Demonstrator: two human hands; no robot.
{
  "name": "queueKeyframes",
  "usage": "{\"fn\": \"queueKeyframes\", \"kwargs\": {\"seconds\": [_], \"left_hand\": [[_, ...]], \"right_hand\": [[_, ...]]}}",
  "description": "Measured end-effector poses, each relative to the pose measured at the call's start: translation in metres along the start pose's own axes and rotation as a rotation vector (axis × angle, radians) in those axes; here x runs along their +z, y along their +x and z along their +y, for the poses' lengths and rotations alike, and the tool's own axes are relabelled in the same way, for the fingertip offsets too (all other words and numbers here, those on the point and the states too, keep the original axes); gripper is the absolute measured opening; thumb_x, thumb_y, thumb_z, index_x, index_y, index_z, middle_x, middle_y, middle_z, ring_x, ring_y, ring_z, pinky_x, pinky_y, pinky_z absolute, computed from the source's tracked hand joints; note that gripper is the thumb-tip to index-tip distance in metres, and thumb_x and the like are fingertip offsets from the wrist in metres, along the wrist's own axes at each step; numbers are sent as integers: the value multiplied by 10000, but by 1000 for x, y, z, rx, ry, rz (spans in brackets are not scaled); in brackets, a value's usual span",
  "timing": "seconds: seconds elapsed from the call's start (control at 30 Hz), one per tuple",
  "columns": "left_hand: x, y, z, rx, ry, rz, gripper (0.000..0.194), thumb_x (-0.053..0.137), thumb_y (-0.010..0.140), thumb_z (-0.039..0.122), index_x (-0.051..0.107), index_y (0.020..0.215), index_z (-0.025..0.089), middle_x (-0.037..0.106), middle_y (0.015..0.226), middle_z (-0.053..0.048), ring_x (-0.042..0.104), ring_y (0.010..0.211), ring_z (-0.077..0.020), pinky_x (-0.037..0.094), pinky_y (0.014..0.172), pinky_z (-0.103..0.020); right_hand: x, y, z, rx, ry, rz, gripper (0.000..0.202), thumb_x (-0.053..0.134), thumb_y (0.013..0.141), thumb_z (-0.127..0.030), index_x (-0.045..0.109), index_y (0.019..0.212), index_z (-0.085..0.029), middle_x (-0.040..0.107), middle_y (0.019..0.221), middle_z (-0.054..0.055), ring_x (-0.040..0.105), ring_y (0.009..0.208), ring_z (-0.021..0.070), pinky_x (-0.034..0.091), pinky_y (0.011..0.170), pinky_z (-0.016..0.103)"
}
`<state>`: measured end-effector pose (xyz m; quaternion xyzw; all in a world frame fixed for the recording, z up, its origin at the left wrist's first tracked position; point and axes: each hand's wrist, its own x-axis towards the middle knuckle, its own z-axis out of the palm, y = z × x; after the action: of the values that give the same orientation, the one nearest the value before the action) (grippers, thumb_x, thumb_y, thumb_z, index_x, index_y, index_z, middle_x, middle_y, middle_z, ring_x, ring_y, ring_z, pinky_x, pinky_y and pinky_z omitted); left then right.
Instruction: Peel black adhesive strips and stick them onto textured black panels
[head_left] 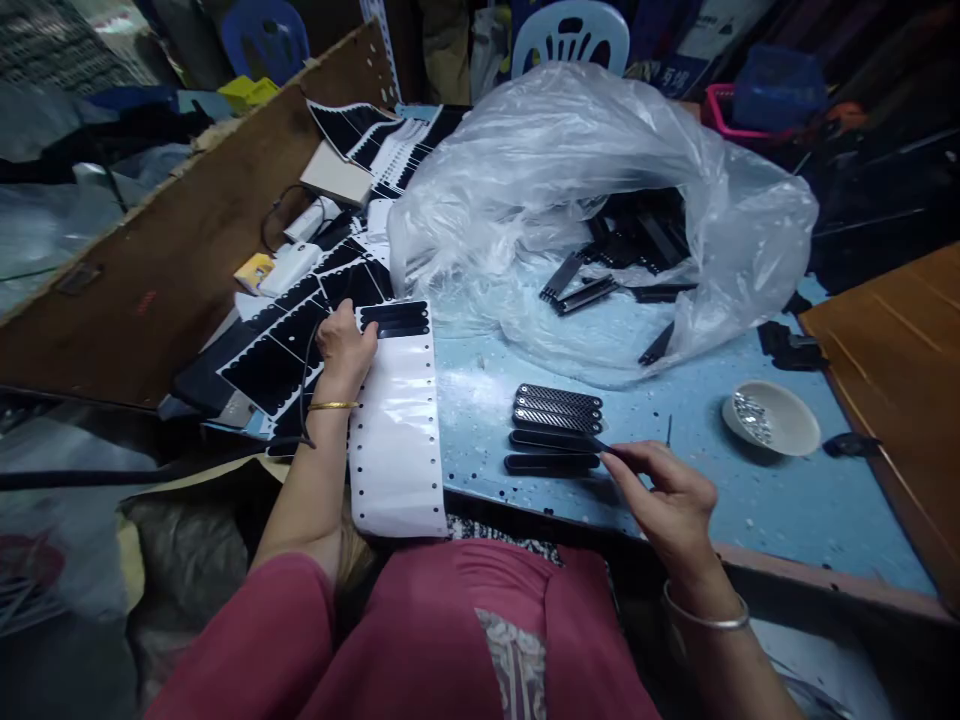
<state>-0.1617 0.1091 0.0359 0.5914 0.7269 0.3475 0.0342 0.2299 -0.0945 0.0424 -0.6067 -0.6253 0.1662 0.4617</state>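
My left hand [345, 348] grips the upper left edge of a white backing sheet [397, 430], with the thumb on top. A few black adhesive strips [397, 318] are on the sheet's top end; the rest is bare white with small dark dots along both sides. My right hand [667, 490] pinches the right end of a slim black strip [559, 440] between thumb and fingers. That strip lies along or just over a bar; whether it touches cannot be made out. Below it is a plain black bar [551, 464]. Just above lie several textured black bars [557, 407] with rounded ends.
A large clear plastic bag [517, 170] gapes open, with black parts [645, 235] inside. To the right stands a white bowl [799, 425] of small shiny metal pieces. More black sticker sheets [274, 355] pile up at left beside a wooden board [187, 190].
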Motion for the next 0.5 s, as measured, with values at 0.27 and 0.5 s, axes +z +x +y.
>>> {"fn": "queueKeyframes", "kwargs": {"seconds": [0.27, 0.5], "left_hand": [[8, -130, 121, 111, -767, -926, 279, 716, 775, 403, 687, 759, 126, 609, 569, -1, 541, 492, -96, 417, 483, -217], [31, -147, 130, -202, -1075, -1374, 364, 752, 734, 443, 621, 699, 105, 647, 584, -30, 554, 411, -71, 401, 424, -167]], "right_hand": [[15, 10, -3, -260, -81, -124, 76, 678, 859, -255, 717, 895, -200, 626, 672, 32, 581, 576, 144, 454, 516, 268], [22, 13, 9, -359, -103, -203, 194, 672, 871, -315, 696, 1014, -186, 664, 764, 64, 611, 678, 172, 494, 590, 299]]}}
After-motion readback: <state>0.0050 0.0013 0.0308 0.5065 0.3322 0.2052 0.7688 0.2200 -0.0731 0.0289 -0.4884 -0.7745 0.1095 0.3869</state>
